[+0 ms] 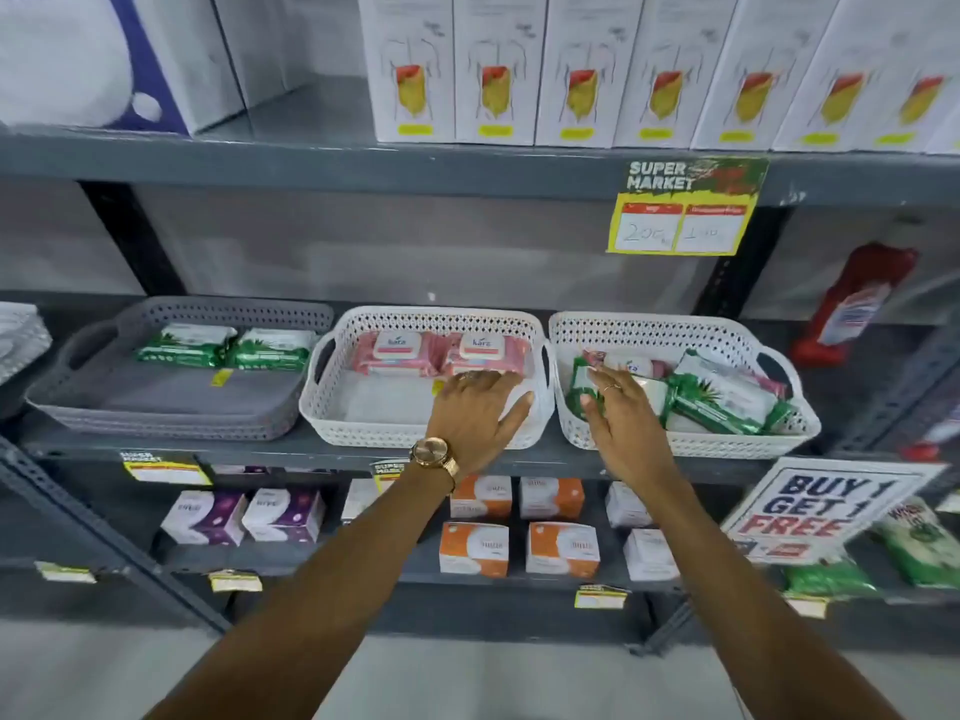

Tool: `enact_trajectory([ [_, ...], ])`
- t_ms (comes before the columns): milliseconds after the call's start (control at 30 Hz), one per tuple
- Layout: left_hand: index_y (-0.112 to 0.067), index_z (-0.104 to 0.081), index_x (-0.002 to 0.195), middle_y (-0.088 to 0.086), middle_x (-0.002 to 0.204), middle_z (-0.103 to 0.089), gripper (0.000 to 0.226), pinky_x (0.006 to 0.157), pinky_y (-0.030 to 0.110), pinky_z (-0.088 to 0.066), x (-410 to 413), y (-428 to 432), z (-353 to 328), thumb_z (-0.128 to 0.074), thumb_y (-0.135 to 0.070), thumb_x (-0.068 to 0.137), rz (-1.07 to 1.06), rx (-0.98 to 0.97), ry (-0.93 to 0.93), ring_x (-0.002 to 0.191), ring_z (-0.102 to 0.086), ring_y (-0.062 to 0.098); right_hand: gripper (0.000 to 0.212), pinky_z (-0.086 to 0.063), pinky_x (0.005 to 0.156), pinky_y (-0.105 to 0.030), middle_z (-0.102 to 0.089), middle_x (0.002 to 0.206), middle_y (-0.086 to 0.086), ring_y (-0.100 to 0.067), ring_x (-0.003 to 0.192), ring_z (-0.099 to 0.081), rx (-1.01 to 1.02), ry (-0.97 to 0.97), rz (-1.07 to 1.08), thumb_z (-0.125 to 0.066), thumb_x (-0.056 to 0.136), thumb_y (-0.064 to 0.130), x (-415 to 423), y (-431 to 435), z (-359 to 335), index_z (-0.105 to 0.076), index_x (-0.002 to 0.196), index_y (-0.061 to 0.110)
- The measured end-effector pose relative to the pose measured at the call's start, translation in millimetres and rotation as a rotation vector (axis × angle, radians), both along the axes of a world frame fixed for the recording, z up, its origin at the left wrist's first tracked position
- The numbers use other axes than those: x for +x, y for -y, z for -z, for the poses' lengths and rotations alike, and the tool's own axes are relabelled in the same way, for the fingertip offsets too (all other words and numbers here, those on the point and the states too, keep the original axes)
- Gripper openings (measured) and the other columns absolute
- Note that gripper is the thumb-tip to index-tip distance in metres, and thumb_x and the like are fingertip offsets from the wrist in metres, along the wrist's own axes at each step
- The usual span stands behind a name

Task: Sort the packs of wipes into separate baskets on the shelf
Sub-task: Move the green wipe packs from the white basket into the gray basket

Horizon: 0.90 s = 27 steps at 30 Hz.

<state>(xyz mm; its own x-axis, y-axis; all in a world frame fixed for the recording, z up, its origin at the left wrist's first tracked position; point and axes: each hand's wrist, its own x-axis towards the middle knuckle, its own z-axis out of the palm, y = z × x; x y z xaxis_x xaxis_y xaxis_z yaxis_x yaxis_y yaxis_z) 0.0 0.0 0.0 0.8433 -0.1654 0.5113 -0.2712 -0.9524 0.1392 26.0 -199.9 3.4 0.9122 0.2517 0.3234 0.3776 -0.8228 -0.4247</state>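
Three baskets stand on the middle shelf. The grey basket (67, 387) at the left holds two green packs (182, 345). Two pink packs (395, 353) lie in the white middle basket (332, 413). The white right basket (727, 444) holds a mixed heap of green packs (722, 397) and a pink pack (631, 366). My left hand (478, 407) rests flat, fingers spread, on the front of the right-hand pink pack, over the middle basket's near corner. My right hand (613, 402) reaches into the right basket with its fingers on a green pack (579, 387) at the left end.
White boxes (498, 70) line the shelf above, with a yellow price tag (685, 215) on its edge. A red bottle (857, 304) stands at the right. Small orange and purple boxes (472, 548) fill the lower shelf, beside a "Buy 1 Get 1 Free" sign (810, 506).
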Motion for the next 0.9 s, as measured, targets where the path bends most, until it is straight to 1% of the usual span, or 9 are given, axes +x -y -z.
enact_trajectory([
  [67, -0.021, -0.062, 0.109, 0.003, 0.097, -0.071, 0.044, 0.071, 0.035, -0.045, 11, 5, 9, -0.031, -0.050, 0.097, -0.021, -0.021, -0.073, 0.087, -0.065, 0.027, 0.041, -0.031, 0.114, -0.038, -0.042, 0.148, -0.011, -0.026, 0.139, -0.034, -0.003, -0.072, 0.025, -0.046, 0.098, 0.018, 14, 9, 1, -0.047, 0.138, 0.007],
  [133, -0.023, -0.062, 0.090, 0.001, 0.084, -0.071, 0.042, 0.058, 0.030, -0.036, 20, 10, 21, -0.032, -0.052, 0.097, -0.050, -0.038, -0.158, 0.076, -0.065, 0.026, 0.043, -0.035, 0.111, -0.040, -0.043, 0.146, -0.011, -0.026, 0.137, -0.037, -0.047, -0.173, 0.035, -0.050, 0.096, 0.017, 31, 21, 3, -0.047, 0.138, 0.009],
  [200, -0.023, -0.057, 0.077, 0.001, 0.076, -0.070, 0.045, 0.055, 0.029, -0.029, 25, 16, 30, -0.031, -0.055, 0.096, -0.057, -0.053, -0.214, 0.070, -0.064, 0.026, 0.049, -0.036, 0.111, -0.042, -0.043, 0.146, -0.012, -0.028, 0.136, -0.038, -0.117, -0.268, 0.032, -0.057, 0.093, 0.018, 48, 31, 3, -0.044, 0.139, 0.010],
  [300, -0.020, -0.050, 0.067, 0.004, 0.067, -0.066, 0.053, 0.051, 0.028, -0.025, 29, 17, 43, -0.025, -0.057, 0.095, -0.096, 0.054, -0.174, 0.063, -0.062, 0.028, 0.071, -0.035, 0.112, -0.044, -0.038, 0.150, -0.009, -0.027, 0.138, -0.035, -0.197, -0.372, 0.009, -0.072, 0.082, 0.022, 69, 42, 0, -0.037, 0.144, 0.016],
  [400, -0.017, -0.056, 0.062, 0.002, 0.055, -0.062, 0.066, 0.048, 0.025, -0.025, 25, 18, 46, -0.020, -0.064, 0.091, -0.115, 0.142, -0.091, 0.050, -0.058, 0.024, 0.086, -0.039, 0.109, -0.044, -0.041, 0.146, -0.004, -0.029, 0.132, -0.040, -0.365, -0.279, -0.021, -0.082, 0.071, 0.022, 80, 45, 3, -0.037, 0.144, 0.025],
  [500, -0.018, -0.056, 0.057, -0.001, 0.045, -0.056, 0.063, 0.045, 0.020, -0.024, 22, 21, 47, -0.028, -0.064, 0.089, -0.138, 0.130, -0.034, 0.039, -0.052, 0.020, 0.092, -0.037, 0.109, -0.045, -0.039, 0.146, 0.000, -0.028, 0.130, -0.039, -0.433, -0.238, -0.046, -0.084, 0.067, 0.017, 89, 49, 7, -0.036, 0.145, 0.029],
  [600, -0.018, -0.054, 0.054, -0.001, 0.042, -0.053, 0.061, 0.042, 0.019, -0.026, 23, 22, 50, -0.033, -0.063, 0.089, -0.159, 0.122, -0.008, 0.036, -0.048, 0.019, 0.098, -0.030, 0.113, -0.044, -0.037, 0.148, 0.002, -0.026, 0.133, -0.037, -0.542, -0.198, -0.088, -0.086, 0.064, 0.020, 98, 57, 8, -0.032, 0.145, 0.035],
  [767, -0.016, -0.054, 0.053, -0.001, 0.041, -0.052, 0.060, 0.042, 0.019, -0.028, 25, 23, 50, -0.036, -0.062, 0.089, -0.166, 0.126, 0.032, 0.035, -0.048, 0.020, 0.103, -0.035, 0.110, -0.044, -0.041, 0.147, 0.002, -0.025, 0.131, -0.041, -0.505, -0.179, -0.106, -0.088, 0.058, 0.033, 103, 61, 11, -0.031, 0.144, 0.038],
  [900, -0.018, -0.056, 0.056, -0.002, 0.044, -0.054, 0.057, 0.041, 0.020, -0.032, 24, 22, 52, -0.040, -0.060, 0.090, -0.144, 0.120, 0.046, 0.038, -0.050, 0.019, 0.102, -0.041, 0.105, -0.042, -0.043, 0.147, 0.001, -0.025, 0.130, -0.045, -0.446, -0.159, -0.088, -0.087, 0.060, 0.033, 101, 62, 12, -0.030, 0.144, 0.037],
])
